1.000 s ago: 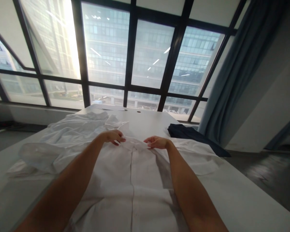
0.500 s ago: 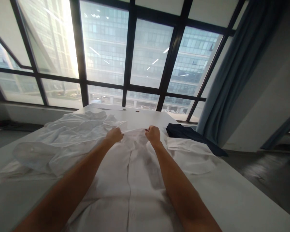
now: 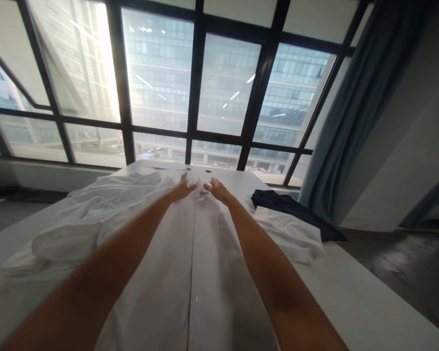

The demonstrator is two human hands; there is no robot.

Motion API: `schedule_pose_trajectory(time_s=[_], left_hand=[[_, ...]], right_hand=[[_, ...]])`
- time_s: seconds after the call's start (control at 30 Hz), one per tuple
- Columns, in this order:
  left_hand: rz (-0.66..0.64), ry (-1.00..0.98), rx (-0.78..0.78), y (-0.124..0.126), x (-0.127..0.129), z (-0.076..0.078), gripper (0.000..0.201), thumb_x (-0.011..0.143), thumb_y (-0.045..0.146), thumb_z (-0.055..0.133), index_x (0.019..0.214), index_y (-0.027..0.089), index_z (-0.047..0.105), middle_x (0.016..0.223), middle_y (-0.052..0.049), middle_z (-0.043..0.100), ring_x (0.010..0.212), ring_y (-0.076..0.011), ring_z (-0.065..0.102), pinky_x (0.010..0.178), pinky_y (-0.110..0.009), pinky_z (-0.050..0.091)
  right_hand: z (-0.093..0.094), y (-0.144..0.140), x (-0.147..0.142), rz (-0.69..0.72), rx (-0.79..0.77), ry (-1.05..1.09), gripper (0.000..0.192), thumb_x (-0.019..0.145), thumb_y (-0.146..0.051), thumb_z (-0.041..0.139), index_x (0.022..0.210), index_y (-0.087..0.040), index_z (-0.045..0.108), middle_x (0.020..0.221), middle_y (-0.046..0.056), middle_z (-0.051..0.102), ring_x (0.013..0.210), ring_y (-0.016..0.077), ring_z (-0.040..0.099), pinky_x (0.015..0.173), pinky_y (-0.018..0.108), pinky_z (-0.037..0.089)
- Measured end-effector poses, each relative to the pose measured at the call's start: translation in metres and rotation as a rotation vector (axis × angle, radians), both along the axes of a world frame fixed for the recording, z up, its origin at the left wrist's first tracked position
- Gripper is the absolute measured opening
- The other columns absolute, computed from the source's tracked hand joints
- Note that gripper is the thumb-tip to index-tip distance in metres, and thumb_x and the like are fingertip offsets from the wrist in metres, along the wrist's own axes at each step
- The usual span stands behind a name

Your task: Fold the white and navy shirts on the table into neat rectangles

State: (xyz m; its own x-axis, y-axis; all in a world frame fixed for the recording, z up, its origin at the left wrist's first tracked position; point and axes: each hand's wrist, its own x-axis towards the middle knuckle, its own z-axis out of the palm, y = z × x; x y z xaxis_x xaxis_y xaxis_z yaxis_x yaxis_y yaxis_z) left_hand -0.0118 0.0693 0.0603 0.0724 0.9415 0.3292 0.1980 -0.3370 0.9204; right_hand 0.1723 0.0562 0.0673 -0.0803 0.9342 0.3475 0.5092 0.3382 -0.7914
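Observation:
A white button-front shirt [image 3: 205,253] lies stretched along the table in front of me, its front opening running down the middle and a small button showing low on it. My left hand [image 3: 183,188] is at the left of the shirt's far, collar end, fingers apart. On the right side of that same end is my right hand [image 3: 218,190], also with fingers spread. Both hands are close to the cloth; whether the fingertips touch it is hard to make out. A crumpled bit of white fabric stands up between them.
Rumpled white garments [image 3: 106,204] cover the table's left side. To the right lie a folded white cloth [image 3: 289,231] and a dark navy cloth [image 3: 296,209]. The white table [image 3: 358,292] reaches toward large windows, with a blue-grey curtain [image 3: 336,131] at right.
Both hands have let go of the shirt's far edge, opened, and moved slightly farther away and closer together. The shirt now lies flatter and straighter.

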Motion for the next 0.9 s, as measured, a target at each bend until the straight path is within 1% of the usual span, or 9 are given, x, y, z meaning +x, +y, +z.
schedule_pose_trajectory(time_s=[0.07, 0.17, 0.27, 0.4, 0.57, 0.63, 0.7, 0.8, 0.9], left_hand=[[0.009, 0.327, 0.106, -0.012, 0.000, -0.012, 0.048, 0.077, 0.020, 0.069, 0.123, 0.013, 0.058, 0.121, -0.015, 0.065, 0.119, -0.0282, 0.058, 0.107, -0.042, 0.040], [-0.054, 0.877, 0.227, -0.045, -0.002, -0.040, 0.026, 0.083, 0.021, 0.058, 0.103, 0.015, 0.071, 0.107, -0.012, 0.071, 0.107, -0.0259, 0.064, 0.100, -0.036, 0.045], [-0.133, 1.124, 0.211, -0.080, -0.006, -0.066, 0.025, 0.081, 0.019, 0.054, 0.094, 0.019, 0.076, 0.095, -0.009, 0.072, 0.095, -0.0239, 0.067, 0.088, -0.032, 0.049], [-0.096, 1.134, 0.207, -0.114, -0.012, -0.086, 0.029, 0.085, 0.021, 0.051, 0.104, 0.020, 0.074, 0.104, -0.010, 0.069, 0.099, -0.0223, 0.065, 0.088, -0.031, 0.047], [0.160, 1.150, 0.262, -0.134, -0.016, -0.093, 0.031, 0.090, 0.032, 0.049, 0.105, 0.019, 0.072, 0.107, -0.014, 0.067, 0.104, -0.0279, 0.061, 0.092, -0.042, 0.041], [0.134, 1.162, 0.275, -0.136, -0.017, -0.094, 0.030, 0.091, 0.032, 0.048, 0.104, 0.022, 0.073, 0.106, -0.012, 0.067, 0.104, -0.0276, 0.060, 0.092, -0.042, 0.040], [0.081, 1.159, 0.277, -0.136, -0.017, -0.095, 0.030, 0.091, 0.032, 0.048, 0.103, 0.023, 0.074, 0.103, -0.011, 0.068, 0.103, -0.0260, 0.061, 0.090, -0.040, 0.040], [0.073, 1.139, 0.267, -0.136, -0.018, -0.095, 0.032, 0.093, 0.037, 0.047, 0.102, 0.024, 0.074, 0.098, -0.010, 0.069, 0.100, -0.0248, 0.062, 0.088, -0.038, 0.040], [0.103, 1.090, 0.236, -0.136, -0.017, -0.096, 0.033, 0.093, 0.040, 0.048, 0.106, 0.026, 0.074, 0.095, -0.010, 0.069, 0.097, -0.0254, 0.063, 0.087, -0.038, 0.041]], right_hand=[[-0.005, -0.015, -0.008, -0.006, -0.017, -0.262, 0.039, 0.086, -0.030, 0.062, 0.120, -0.012, 0.065, 0.116, 0.013, 0.068, 0.102, 0.0202, 0.064, 0.088, 0.026, 0.047], [-0.031, -0.049, -0.019, 0.046, -0.032, -0.590, 0.024, 0.088, -0.031, 0.059, 0.093, -0.016, 0.076, 0.093, 0.009, 0.074, 0.088, 0.0203, 0.068, 0.077, 0.023, 0.047], [-0.061, -0.080, -0.029, 0.067, -0.126, -0.771, 0.026, 0.086, -0.039, 0.061, 0.084, -0.018, 0.078, 0.086, 0.010, 0.074, 0.082, 0.0217, 0.069, 0.068, 0.023, 0.046], [-0.081, -0.101, -0.037, -0.018, -0.197, -0.843, 0.039, 0.087, -0.050, 0.057, 0.095, -0.017, 0.076, 0.099, 0.014, 0.073, 0.092, 0.0256, 0.068, 0.071, 0.026, 0.049], [-0.085, -0.105, -0.050, -0.150, -0.174, -0.811, 0.047, 0.095, -0.049, 0.042, 0.107, -0.014, 0.072, 0.109, 0.017, 0.070, 0.102, 0.0269, 0.066, 0.082, 0.032, 0.050], [-0.088, -0.104, -0.056, -0.208, -0.156, -0.761, 0.053, 0.098, -0.049, 0.033, 0.105, -0.013, 0.072, 0.107, 0.017, 0.070, 0.101, 0.0268, 0.067, 0.084, 0.034, 0.050], [-0.091, -0.099, -0.059, -0.240, -0.157, -0.734, 0.056, 0.096, -0.053, 0.036, 0.102, -0.012, 0.073, 0.104, 0.018, 0.071, 0.099, 0.0282, 0.067, 0.083, 0.035, 0.050], [-0.092, -0.089, -0.058, -0.243, -0.164, -0.687, 0.040, 0.088, -0.045, 0.054, 0.094, -0.012, 0.073, 0.100, 0.018, 0.071, 0.094, 0.0282, 0.068, 0.077, 0.032, 0.050], [-0.092, -0.078, -0.047, -0.109, -0.225, -0.563, 0.025, 0.085, -0.029, 0.056, 0.073, -0.013, 0.070, 0.079, 0.013, 0.072, 0.075, 0.0220, 0.068, 0.065, 0.025, 0.047]])
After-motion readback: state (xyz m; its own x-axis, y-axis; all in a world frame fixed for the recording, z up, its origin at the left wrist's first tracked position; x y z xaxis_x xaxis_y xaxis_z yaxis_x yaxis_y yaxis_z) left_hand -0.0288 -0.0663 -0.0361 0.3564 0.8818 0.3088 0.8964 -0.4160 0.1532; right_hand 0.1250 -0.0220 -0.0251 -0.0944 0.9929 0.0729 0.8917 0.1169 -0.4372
